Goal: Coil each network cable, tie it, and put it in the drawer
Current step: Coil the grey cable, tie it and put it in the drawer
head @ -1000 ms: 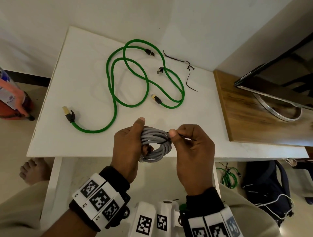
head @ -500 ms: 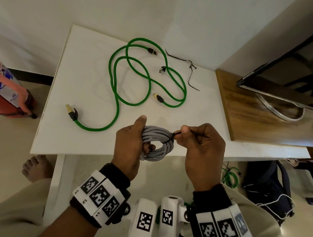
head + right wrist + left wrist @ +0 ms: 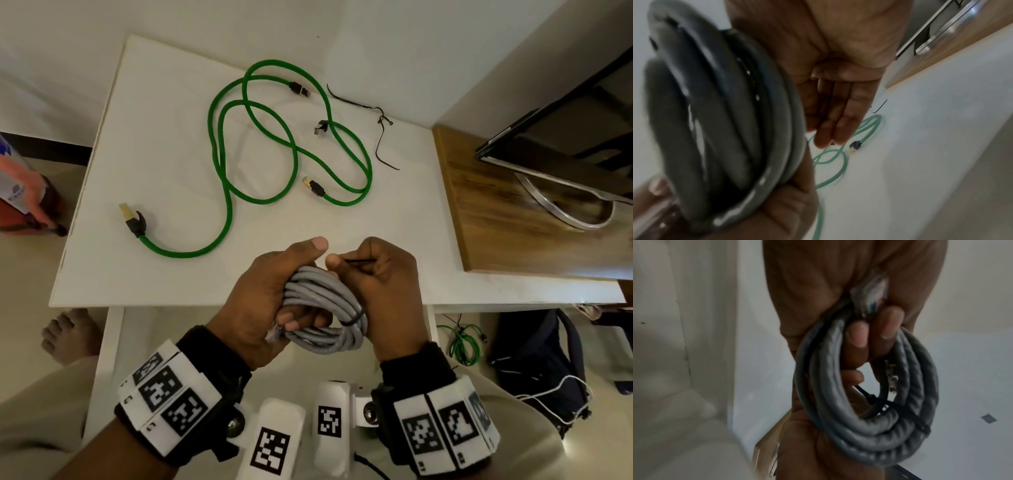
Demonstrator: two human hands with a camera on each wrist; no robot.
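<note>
A grey network cable [image 3: 325, 301] is wound into a coil just over the front edge of the white table [image 3: 164, 171]. My left hand [image 3: 270, 294] grips the coil, fingers [image 3: 857, 335] curled through its middle beside a clear plug [image 3: 871, 293]. A black tie [image 3: 352, 320] loops round the coil's right side [image 3: 900, 408]. My right hand [image 3: 373, 274] pinches the tie's free end by the left thumb. Two green cables [image 3: 226, 161] lie loose on the table, also seen as green cables [image 3: 830, 155] beyond the grey coil [image 3: 715, 113].
Spare black ties [image 3: 380, 133] lie at the back of the table. A wooden top [image 3: 496, 219] with a monitor stand [image 3: 561, 209] adjoins on the right. Under the table are a green cable bundle [image 3: 460, 342] and a dark bag [image 3: 537, 359]. No drawer shows.
The coil has turned in my left hand, so the tie loop now sits on its near right side. My right hand has moved in close to the left thumb, still pinching the tie.
</note>
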